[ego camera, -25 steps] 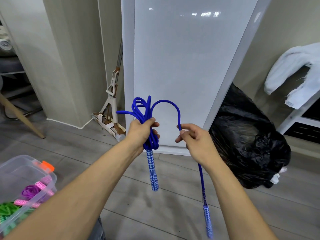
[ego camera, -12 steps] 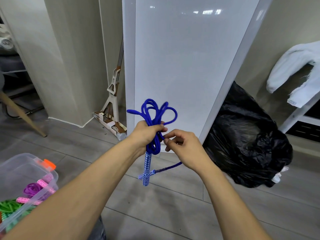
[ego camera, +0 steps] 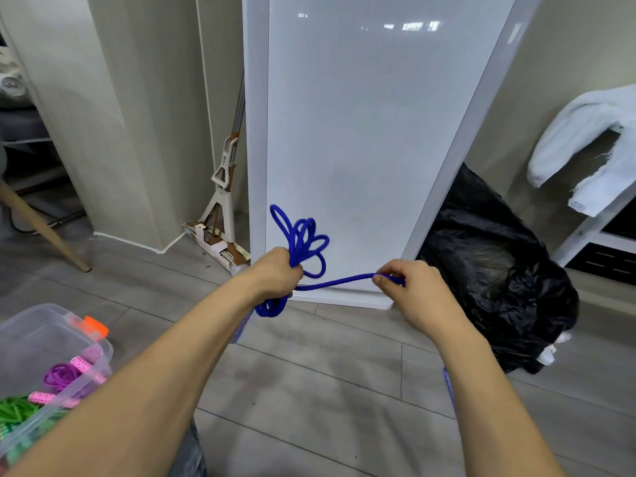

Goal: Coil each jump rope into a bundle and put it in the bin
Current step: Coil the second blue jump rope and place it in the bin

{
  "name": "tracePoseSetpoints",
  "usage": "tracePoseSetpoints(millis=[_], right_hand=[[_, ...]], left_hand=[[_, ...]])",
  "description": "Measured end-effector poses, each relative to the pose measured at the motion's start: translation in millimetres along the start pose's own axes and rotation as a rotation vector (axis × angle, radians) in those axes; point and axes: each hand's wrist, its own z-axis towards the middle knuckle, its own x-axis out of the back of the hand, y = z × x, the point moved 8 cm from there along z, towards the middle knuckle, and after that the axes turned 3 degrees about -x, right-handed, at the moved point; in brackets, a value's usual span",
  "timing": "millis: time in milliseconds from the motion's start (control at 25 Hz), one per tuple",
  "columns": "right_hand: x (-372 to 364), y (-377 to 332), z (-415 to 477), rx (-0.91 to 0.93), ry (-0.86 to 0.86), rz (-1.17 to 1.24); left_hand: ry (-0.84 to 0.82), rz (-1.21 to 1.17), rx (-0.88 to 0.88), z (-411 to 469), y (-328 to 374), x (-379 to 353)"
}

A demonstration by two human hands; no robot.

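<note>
Loosely gathered loops may spring apart

Now the blue jump rope (ego camera: pixel 303 239) is held in mid-air above the floor (ego camera: pixel 327 390), not yet in the bin (ego camera: pixel 20 325). Its loops are bunched in the left grip (ego camera: pixel 275 270), which is clenched round their middle. Uneven loops fan out above the fist and a short bend hangs below it. One free strand is drawn sideways to the right grip (ego camera: pixel 409 290), where it is pinched between thumb and fingertips (ego camera: pixel 378 279).

Several failures are judged possible. If the strand is wound slackly, the uneven loops can be pulled out of the fist and the bundle undone. If the pinch is lost, tension is lost too. One blurred handle (ego camera: pixel 241 330) appears to hang behind the left forearm, and another seems to hang beside the right; either could be swung into the loops and caught. The bin, well apart at the lower left, is already occupied by a purple rope (ego camera: pixel 60 375) and a green rope (ego camera: pixel 13 409), so an unsecured bundle dropped there could be tangled with them.
</note>
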Motion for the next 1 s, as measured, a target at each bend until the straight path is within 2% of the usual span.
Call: tracePoseSetpoints(millis=[120,200,400,440,520,640,760,880,1000], right_hand=[[16.2,-13.4,-3.0,0.146,0.171,-0.024],[19.3,-29.2,-7.6,0.284,0.235,-0.053],[13.3,-57.9,-21.2,0.581,0.359,-0.183],[13.1,-57.3,-19.6,0.577,0.347,-0.168],[12.3,-41.0,-6.9,0.419,0.224,-0.028],[-6.8,6.6,9.8,0.055,-0.143,0.479],[-29.5,21.3,3.6,-0.144,-0.423,0.855],[-34.8,11.1,4.6,-0.145,-0.418,1.024],[-46.2,7.5,9.0,-0.156,-0.389,0.991]], left_hand=[[-0.206,0.407,-0.047,-7.0,2.5,-26.5],[-0.326,0.568,-0.092,-13.9,4.3,-46.0],[-0.419,0.857,-0.233,-32.3,16.7,-67.0],[-0.433,0.862,-0.257,-37.8,21.4,-68.6],[-0.435,0.812,-0.336,-49.9,37.0,-68.3],[-0.366,0.606,-0.546,-70.3,68.6,-53.2],[-0.356,0.062,-0.566,-84.7,85.2,-31.0],[-0.283,-0.414,-0.45,-72.3,81.6,-17.0],[-0.192,-0.811,-0.254,-48.6,64.7,-18.7]])
